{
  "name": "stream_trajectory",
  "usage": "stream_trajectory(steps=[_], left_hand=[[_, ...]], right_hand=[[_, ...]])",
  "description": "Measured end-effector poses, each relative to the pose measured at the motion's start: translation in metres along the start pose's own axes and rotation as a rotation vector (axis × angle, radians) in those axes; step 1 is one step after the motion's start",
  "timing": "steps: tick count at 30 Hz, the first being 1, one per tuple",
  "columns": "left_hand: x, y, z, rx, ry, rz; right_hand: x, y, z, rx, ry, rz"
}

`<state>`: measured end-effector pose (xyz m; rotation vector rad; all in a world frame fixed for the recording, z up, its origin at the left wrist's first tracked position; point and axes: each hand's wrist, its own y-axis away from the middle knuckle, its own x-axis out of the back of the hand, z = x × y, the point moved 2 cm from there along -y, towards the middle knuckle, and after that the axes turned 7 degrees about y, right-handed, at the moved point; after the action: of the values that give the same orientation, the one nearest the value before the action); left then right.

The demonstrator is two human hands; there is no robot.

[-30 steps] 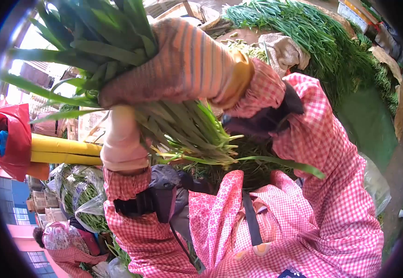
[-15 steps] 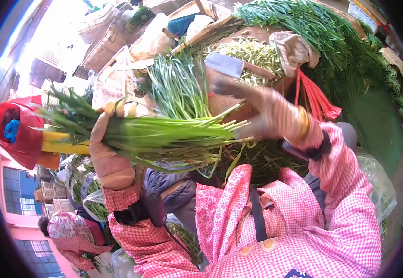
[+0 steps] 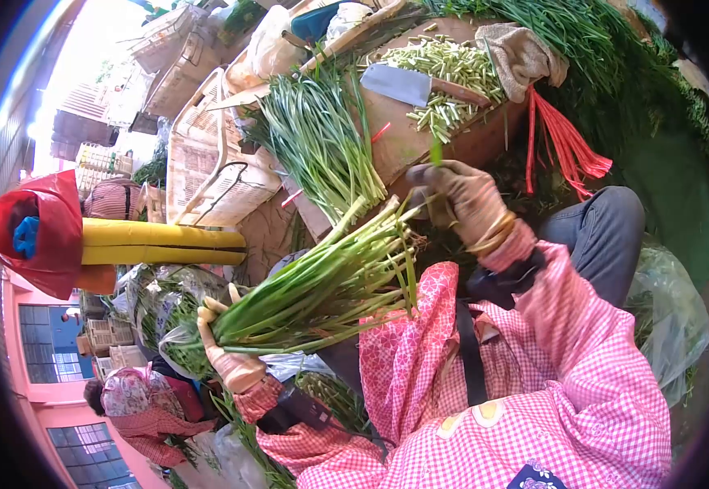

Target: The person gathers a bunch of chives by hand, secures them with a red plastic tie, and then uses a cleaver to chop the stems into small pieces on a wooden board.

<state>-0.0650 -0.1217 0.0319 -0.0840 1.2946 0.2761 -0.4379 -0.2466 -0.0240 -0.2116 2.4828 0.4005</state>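
Note:
My left hand (image 3: 230, 354) is closed around the leafy part of a bunch of garlic chives (image 3: 313, 301). The bunch slants over my lap, its pale stem ends up and to the right. At those ends is my right hand (image 3: 467, 202), its fingers curled together; what they pinch is hard to make out. A small green blur shows just above its fingertips. Beyond the held bunch, another pile of chives (image 3: 318, 134) lies on a round board (image 3: 399, 155). A cleaver (image 3: 399, 84) with a wooden handle lies on that board beside cut stem pieces (image 3: 444, 61).
Red ties (image 3: 554, 147) hang from the board's edge near a brown cloth (image 3: 517, 53). A large heap of greens (image 3: 599, 73) lies at upper right. A white crate (image 3: 199, 171) and a yellow post (image 3: 163, 242) are at left. Another person (image 3: 147, 403) bends over at lower left.
My left hand has lowered toward my lap with the bunch, which now slants upward to the right. My right hand has drawn its spread, blurred fingers together near the stem ends.

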Motion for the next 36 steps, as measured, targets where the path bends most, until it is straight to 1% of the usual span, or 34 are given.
stream_trajectory(steps=[1, 2, 3, 4, 5, 6, 7, 8, 9, 10, 11, 12, 13, 14, 16, 17, 18, 19, 20, 22, 24, 27, 28, 29, 30, 31, 32, 33, 34, 35, 36], left_hand=[[0.009, 0.004, 0.003, -0.02, 0.028, -0.031], [0.017, 0.008, 0.007, -0.044, 0.054, -0.058], [0.026, 0.011, 0.013, -0.07, 0.211, -0.007], [0.033, 0.014, 0.021, -0.099, 0.37, 0.043], [0.04, 0.017, 0.026, -0.124, 0.524, 0.095], [0.044, 0.018, 0.026, -0.132, 0.51, 0.093], [0.048, 0.018, 0.023, -0.136, 0.496, 0.089], [0.051, 0.018, 0.021, -0.141, 0.483, 0.088], [0.054, 0.016, 0.021, -0.154, 0.581, 0.112], [0.058, 0.017, 0.018, -0.144, 0.511, 0.084], [0.062, 0.017, 0.015, -0.132, 0.437, 0.056], [0.063, 0.017, 0.016, -0.14, 0.432, 0.047], [0.06, 0.018, 0.017, -0.152, 0.435, 0.045], [0.057, 0.02, 0.018, -0.156, 0.425, 0.048], [0.046, 0.03, 0.016, -0.135, 0.363, 0.063], [0.037, 0.037, 0.014, -0.109, 0.306, 0.079], [0.044, 0.042, 0.02, -0.102, 0.385, 0.07], [0.055, 0.045, 0.03, -0.088, 0.464, 0.058], [0.058, 0.047, 0.036, -0.061, 0.783, 0.049], [0.066, 0.052, 0.047, -0.009, 1.463, 0.063], [0.078, 0.051, 0.05, -0.153, 0.835, 0.105], [0.087, 0.043, 0.04, -0.089, 0.923, 0.118], [0.085, 0.043, 0.036, -0.05, 1.279, 0.106], [0.074, 0.042, 0.024, -0.007, 1.636, 0.114], [0.077, 0.041, 0.025, -0.043, 1.397, 0.117], [0.085, 0.041, 0.028, -0.076, 1.157, 0.116], [0.088, 0.039, 0.031, -0.107, 0.92, 0.11], [0.081, 0.041, 0.029, -0.104, 0.994, 0.13], [0.074, 0.042, 0.028, -0.102, 1.067, 0.151], [0.075, 0.047, 0.033, -0.099, 0.919, 0.152], [0.083, 0.052, 0.041, -0.078, 0.89, 0.159]], right_hand=[[0.024, -0.01, 0.009, -0.063, -0.072, 0.057], [0.067, -0.018, 0.02, -0.055, -0.192, -0.16], [0.085, -0.017, 0.014, -0.077, -0.306, -0.171], [0.103, -0.018, 0.009, -0.151, 0.096, -0.013], [0.094, -0.017, 0.001, -0.212, 0.714, -0.104], [0.084, -0.015, -0.003, -0.26, 1.326, -0.189], [0.07, -0.011, 0.003, -0.027, 1.691, -0.182], [0.058, -0.013, 0.016, 0.135, 1.551, -0.242], [0.031, -0.009, 0.018, 0.185, 1.294, -0.299], [0.01, -0.008, 0.029, 0.171, 1.075, -0.328], [-0.012, -0.008, 0.036, 0.062, 0.851, -0.367], [-0.023, -0.019, 0.074, 0.093, 0.7, -0.397], [-0.032, -0.031, 0.102, 0.219, 0.722, -0.387], [-0.05, -0.011, 0.067, -0.036, 0.93, -0.369], [-0.047, -0.009, 0.086, 0.006, 1.237, -0.161], [-0.034, -0.015, 0.098, 0.124, 1.24, -0.208], [-0.013, -0.022, 0.102, 0.247, 1.238, -0.248], [0.007, -0.024, 0.087, 0.241, 1.239, -0.187], [0.027, -0.026, 0.064, 0.237, 1.243, -0.127], [0.07, -0.034, 0.03, -0.371, 0.582, 0.099], [0.071, -0.031, 0.021, -0.16, 1.192, -0.03], [0.064, -0.024, 0.009, 0.228, 2.06, -0.235], [0.048, -0.032, 0.013, 0.293, 1.697, -0.32], [0.03, -0.038, 0.027, 0.395, 1.468, -0.379], [-0.005, -0.033, 0.028, 0.392, 1.434, -0.488], [-0.033, -0.026, 0.039, 0.324, 1.378, -0.503], [-0.048, -0.022, 0.075, 0.471, 1.522, -0.278], [-0.07, -0.021, 0.077, 0.321, 1.674, -0.294], [-0.081, -0.02, 0.075, 0.219, 1.791, -0.396], [-0.077, -0.022, 0.082, 0.265, 1.791, -0.38], [-0.069, -0.023, 0.09, 0.308, 1.792, -0.373]])
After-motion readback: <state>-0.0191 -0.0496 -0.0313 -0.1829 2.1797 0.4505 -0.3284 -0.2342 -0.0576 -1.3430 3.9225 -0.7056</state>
